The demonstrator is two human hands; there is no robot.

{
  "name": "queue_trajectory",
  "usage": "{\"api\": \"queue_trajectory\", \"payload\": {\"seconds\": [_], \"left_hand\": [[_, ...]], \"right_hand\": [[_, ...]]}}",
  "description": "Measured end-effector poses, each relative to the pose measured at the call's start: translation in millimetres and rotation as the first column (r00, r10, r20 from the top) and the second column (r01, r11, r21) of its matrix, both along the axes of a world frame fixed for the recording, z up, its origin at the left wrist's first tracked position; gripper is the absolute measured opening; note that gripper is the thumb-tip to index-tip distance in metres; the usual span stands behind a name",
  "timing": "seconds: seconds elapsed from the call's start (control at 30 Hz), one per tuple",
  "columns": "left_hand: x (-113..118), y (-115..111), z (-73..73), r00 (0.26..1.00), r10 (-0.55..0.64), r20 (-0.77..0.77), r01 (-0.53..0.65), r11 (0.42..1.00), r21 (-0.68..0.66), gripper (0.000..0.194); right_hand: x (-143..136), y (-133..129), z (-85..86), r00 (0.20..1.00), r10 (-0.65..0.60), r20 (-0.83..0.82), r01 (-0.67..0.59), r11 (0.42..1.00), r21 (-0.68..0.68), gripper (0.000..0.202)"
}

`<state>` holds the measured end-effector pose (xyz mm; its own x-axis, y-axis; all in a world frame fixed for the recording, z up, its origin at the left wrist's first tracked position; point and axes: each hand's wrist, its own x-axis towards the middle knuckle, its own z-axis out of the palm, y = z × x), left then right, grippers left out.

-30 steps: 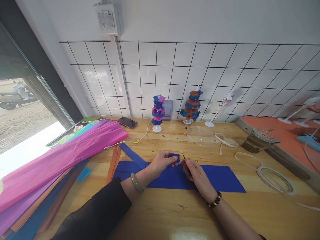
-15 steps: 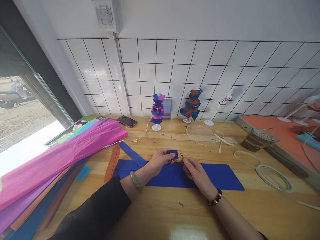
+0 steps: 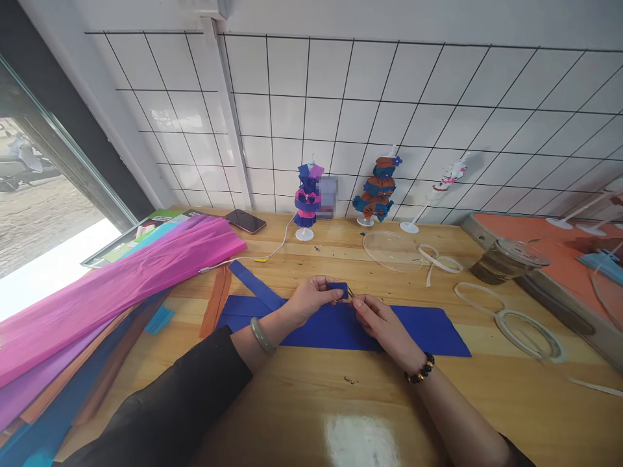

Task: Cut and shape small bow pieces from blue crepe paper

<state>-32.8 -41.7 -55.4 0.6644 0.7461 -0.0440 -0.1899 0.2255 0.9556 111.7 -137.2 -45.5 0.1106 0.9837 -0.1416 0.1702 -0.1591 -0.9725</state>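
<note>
My left hand pinches a small folded piece of dark blue crepe paper between thumb and fingers. To its right, my right hand is closed around small scissors. Only their thin dark blades show, at the right edge of the folded piece; the handles are hidden in the fingers. Both hands are above a wide blue crepe paper sheet that lies flat on the table. A narrower blue strip slants across the sheet's left end.
Pink crepe paper and other coloured sheets are piled at left, beside an orange strip. A phone and decorated stands are near the wall. On the right are a lidded cup and white ribbon.
The view has tilted down slightly, so the table things sit higher. My right hand has brought the scissors left, up to the edge of the folded blue paper.
</note>
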Motion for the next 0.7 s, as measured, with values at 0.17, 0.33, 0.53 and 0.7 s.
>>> {"api": "queue_trajectory", "payload": {"seconds": [0.17, 0.33, 0.53, 0.7], "left_hand": [[-0.8, -3.3, 3.4, 0.998, -0.055, -0.018, 0.055, 0.998, 0.023, 0.033], [-0.2, -5.1, 2.5, 0.998, -0.065, -0.013, 0.065, 0.998, -0.001, 0.032], [-0.5, -3.3, 0.9, 0.995, -0.097, -0.025, 0.097, 0.995, 0.0, 0.031], [-0.6, -1.3, -1.8, 0.993, -0.113, -0.039, 0.114, 0.993, 0.024, 0.029]], "right_hand": [[-0.9, -1.0, 0.8, 1.0, 0.019, -0.02, -0.019, 1.0, -0.016, 0.043], [-2.7, -1.4, 0.4, 0.998, 0.05, -0.049, -0.051, 0.999, 0.0, 0.044], [-0.6, -1.7, -4.2, 0.997, 0.071, -0.005, -0.071, 0.997, 0.007, 0.043], [0.2, -3.0, -5.7, 0.994, 0.078, 0.078, -0.083, 0.995, 0.061, 0.041]]}}
